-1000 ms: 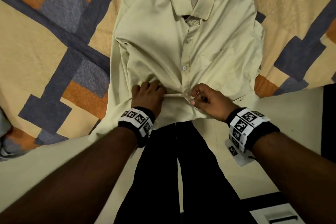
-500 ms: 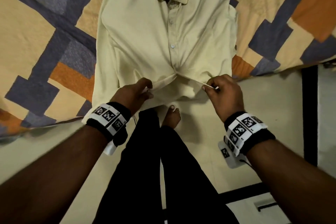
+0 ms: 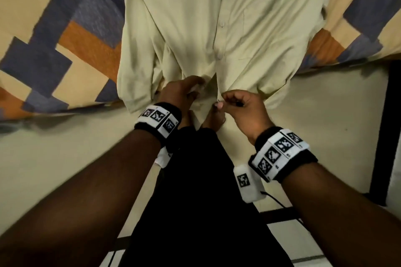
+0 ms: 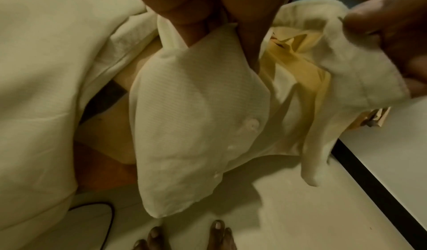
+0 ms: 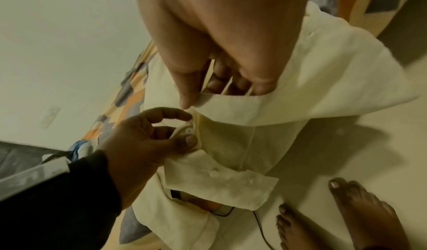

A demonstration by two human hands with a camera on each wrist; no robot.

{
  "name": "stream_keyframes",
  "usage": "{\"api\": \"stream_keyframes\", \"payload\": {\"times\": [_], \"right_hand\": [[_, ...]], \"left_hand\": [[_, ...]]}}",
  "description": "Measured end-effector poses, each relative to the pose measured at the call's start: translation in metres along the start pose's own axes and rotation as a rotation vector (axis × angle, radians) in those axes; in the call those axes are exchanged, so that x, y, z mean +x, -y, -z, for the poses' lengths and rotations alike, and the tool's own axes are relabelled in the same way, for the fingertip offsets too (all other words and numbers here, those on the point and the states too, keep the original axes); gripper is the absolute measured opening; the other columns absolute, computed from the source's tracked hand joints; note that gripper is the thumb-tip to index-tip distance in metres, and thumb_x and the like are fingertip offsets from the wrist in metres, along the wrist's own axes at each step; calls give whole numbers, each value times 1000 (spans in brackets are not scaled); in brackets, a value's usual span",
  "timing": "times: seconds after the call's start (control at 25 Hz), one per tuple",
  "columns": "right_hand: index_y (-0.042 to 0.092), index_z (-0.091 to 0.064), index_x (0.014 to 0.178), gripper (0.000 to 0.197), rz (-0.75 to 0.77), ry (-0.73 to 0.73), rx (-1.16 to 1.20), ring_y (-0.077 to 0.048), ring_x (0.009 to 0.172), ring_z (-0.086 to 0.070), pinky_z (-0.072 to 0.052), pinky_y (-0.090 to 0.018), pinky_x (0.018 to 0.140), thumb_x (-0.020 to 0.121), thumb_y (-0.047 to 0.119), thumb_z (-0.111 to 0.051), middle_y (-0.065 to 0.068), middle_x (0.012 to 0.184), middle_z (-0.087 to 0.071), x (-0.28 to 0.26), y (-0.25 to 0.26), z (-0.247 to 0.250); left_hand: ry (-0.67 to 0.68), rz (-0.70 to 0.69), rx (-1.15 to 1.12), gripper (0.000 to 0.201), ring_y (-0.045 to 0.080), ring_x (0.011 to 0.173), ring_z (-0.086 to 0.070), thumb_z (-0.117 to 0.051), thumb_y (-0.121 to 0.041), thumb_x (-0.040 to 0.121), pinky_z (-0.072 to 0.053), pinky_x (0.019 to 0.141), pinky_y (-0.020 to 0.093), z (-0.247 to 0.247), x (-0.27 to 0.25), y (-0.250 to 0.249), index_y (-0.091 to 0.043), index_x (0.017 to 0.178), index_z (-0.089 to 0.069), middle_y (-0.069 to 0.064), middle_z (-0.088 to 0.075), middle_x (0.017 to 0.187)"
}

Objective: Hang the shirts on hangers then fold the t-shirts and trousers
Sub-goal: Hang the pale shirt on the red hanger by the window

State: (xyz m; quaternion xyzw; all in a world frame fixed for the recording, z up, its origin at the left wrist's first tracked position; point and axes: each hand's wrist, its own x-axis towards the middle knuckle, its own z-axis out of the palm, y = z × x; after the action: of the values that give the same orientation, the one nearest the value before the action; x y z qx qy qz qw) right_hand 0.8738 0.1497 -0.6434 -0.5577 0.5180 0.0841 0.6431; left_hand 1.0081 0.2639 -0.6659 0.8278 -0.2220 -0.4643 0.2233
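Note:
A pale cream button-up shirt lies front up on the patchwork bedspread, its lower hem hanging over the bed's edge. My left hand pinches the button strip near the hem, thumb and forefinger around a small white button. My right hand grips the opposite front edge with the buttonhole strip, beside the left hand. Both front panels are gathered between my hands, as the left wrist view shows on the shirt. The collar and the hanger lie above the head view's top edge.
The bedspread has orange, grey and tan blocks and ends at a pale tiled floor. My dark trousers and bare feet stand right at the bed. A dark strip runs along the floor at right.
The view has moved in closer and lower, so the collar and red hanger have left the frame. My hands have drawn together at the hem, bringing the two front edges side by side.

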Motion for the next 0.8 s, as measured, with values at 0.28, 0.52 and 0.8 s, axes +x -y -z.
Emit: {"api": "stream_keyframes", "payload": {"times": [0.28, 0.52, 0.8], "right_hand": [[20, -62, 72, 27, -28, -105, 80, -7, 54, -45, -40, -20, 54, 79, -3, -72, 5, 63, -53, 11, -1, -24], [-3, -70, 101, 20, -39, -96, 83, -1, 62, -56, -45, -15, 65, 82, -1, -71, -1, 74, -65, 18, -4, -38], [8, -74, 91, 14, -14, -37, 63, -6, 67, -62, -51, -27, 75, 80, 0, -73, 4, 70, -70, 15, -10, -29]], "left_hand": [[-24, 23, 4, 16, 22, 91, -61, -72, -15, 78, -43, 76, 23, 8, 9, 10, -17, 93, -67, 4, -66, 94], [-86, 2, -259, 15, -2, 89, -53, -81, -9, 70, -40, 72, 8, -6, -2, 8, -10, 79, -69, -2, -58, 107], [-135, 109, -470, 19, 9, 71, -57, -79, -7, 72, -49, 75, 20, -21, -11, 11, -19, 70, -65, -13, -60, 76]]}}
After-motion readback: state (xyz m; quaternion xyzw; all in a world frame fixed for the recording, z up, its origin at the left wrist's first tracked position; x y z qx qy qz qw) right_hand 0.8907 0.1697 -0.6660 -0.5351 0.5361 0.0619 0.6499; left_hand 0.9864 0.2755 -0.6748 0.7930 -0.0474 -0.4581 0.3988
